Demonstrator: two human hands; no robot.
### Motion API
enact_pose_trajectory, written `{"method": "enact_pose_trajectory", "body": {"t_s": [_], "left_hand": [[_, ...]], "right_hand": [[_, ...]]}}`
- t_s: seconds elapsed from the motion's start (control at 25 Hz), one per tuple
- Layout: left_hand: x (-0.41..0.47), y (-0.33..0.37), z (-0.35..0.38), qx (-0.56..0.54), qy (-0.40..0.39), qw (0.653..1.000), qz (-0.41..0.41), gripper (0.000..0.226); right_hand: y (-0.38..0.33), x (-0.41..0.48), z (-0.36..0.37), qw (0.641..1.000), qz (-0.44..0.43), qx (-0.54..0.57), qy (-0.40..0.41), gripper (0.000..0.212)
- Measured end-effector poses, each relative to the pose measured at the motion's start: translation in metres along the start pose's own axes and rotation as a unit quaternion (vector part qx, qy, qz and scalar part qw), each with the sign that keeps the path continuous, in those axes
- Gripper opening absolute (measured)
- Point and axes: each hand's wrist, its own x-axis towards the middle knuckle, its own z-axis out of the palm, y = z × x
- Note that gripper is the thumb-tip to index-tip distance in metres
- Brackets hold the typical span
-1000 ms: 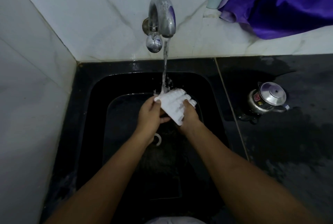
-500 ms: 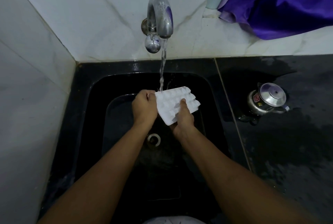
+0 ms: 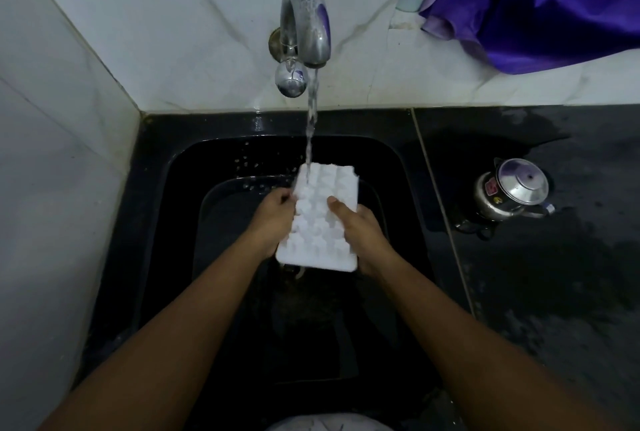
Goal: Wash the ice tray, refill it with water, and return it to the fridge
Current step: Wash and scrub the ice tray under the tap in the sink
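Note:
A white ice tray (image 3: pixel 320 222) is held over the black sink (image 3: pixel 166 222), its long side pointing away from me and its bumpy side facing up. My left hand (image 3: pixel 272 219) grips its left edge. My right hand (image 3: pixel 360 233) grips its right edge, thumb lying on top. Water runs from the chrome tap (image 3: pixel 306 25) and lands on the tray's far left corner. The sink drain is mostly hidden under the tray.
A small steel kettle (image 3: pixel 509 190) stands on the wet dark counter (image 3: pixel 554 274) right of the sink. A purple cloth (image 3: pixel 540 4) hangs on the white tiled wall at the upper right. A tiled wall closes the left side.
The tray has turned from a slant to lengthwise away from me and come lower and nearer. My right hand shifted from its near edge to its right side; water falls on its far corner.

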Motion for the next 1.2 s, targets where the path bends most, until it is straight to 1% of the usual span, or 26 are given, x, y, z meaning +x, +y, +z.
{"method": "enact_pose_trajectory", "body": {"t_s": [0.08, 0.12, 0.28, 0.4, 0.44, 0.52, 0.6, 0.68, 0.76, 0.8, 0.88, 0.92, 0.96, 1.0, 1.04, 1.12, 1.2], "left_hand": [[0.006, 0.006, -0.001, -0.008, 0.041, 0.999, 0.014, 0.021], [0.010, 0.009, 0.000, -0.013, 0.046, 0.999, 0.015, 0.021], [0.019, 0.020, 0.001, -0.037, 0.079, 0.996, 0.015, 0.032], [0.024, 0.029, -0.003, -0.077, 0.102, 0.992, -0.016, 0.044], [0.023, 0.031, -0.003, -0.088, 0.107, 0.990, -0.024, 0.047], [0.019, 0.032, 0.001, -0.098, 0.101, 0.990, -0.006, 0.042], [0.006, 0.028, 0.012, -0.115, 0.073, 0.990, 0.041, 0.029], [-0.008, 0.022, 0.019, -0.136, 0.045, 0.987, 0.067, 0.032], [-0.013, 0.014, 0.019, -0.163, 0.020, 0.983, 0.087, 0.040], [-0.014, 0.011, 0.017, -0.171, 0.019, 0.981, 0.091, 0.041], [-0.009, 0.010, 0.011, -0.175, 0.058, 0.979, 0.085, 0.032], [-0.002, 0.012, 0.008, -0.181, 0.085, 0.977, 0.070, 0.025], [0.002, 0.016, 0.004, -0.193, 0.107, 0.974, 0.044, 0.024], [0.005, 0.022, 0.000, -0.209, 0.112, 0.971, 0.004, 0.029], [0.009, 0.027, -0.005, -0.229, 0.092, 0.969, -0.036, 0.037], [0.016, 0.030, -0.016, -0.252, -0.006, 0.964, -0.089, 0.048], [0.019, 0.024, -0.029, -0.240, -0.095, 0.964, -0.062, 0.045]], "right_hand": [[0.000, -0.005, -0.003, 0.999, -0.016, -0.035, -0.039, 0.037], [0.001, -0.006, -0.005, 0.997, -0.024, -0.048, -0.049, 0.037], [0.001, -0.015, -0.011, 0.995, -0.026, -0.059, -0.080, 0.041], [-0.005, -0.020, -0.019, 0.989, -0.045, -0.069, -0.122, 0.031], [-0.007, -0.021, -0.020, 0.988, -0.047, -0.069, -0.130, 0.030], [-0.008, -0.020, -0.020, 0.992, -0.047, -0.053, -0.105, 0.033], [-0.009, -0.016, -0.015, 0.997, -0.042, -0.020, -0.058, 0.033], [-0.010, -0.011, -0.011, 0.998, -0.045, -0.015, -0.031, 0.034], [-0.009, -0.005, -0.007, 0.998, -0.054, -0.012, -0.030, 0.035], [-0.009, -0.004, -0.007, 0.997, -0.058, -0.014, -0.040, 0.036], [-0.007, -0.004, -0.009, 0.994, -0.061, -0.047, -0.076, 0.040], [-0.007, -0.005, -0.010, 0.991, -0.059, -0.064, -0.105, 0.040], [-0.007, -0.006, -0.013, 0.987, -0.054, -0.076, -0.133, 0.038], [-0.008, -0.008, -0.015, 0.983, -0.045, -0.081, -0.156, 0.037], [-0.008, -0.008, -0.017, 0.980, -0.038, -0.086, -0.173, 0.036], [-0.013, -0.010, -0.024, 0.976, -0.022, -0.102, -0.193, 0.033], [-0.024, -0.009, -0.034, 0.971, -0.003, -0.134, -0.199, 0.029]]}}
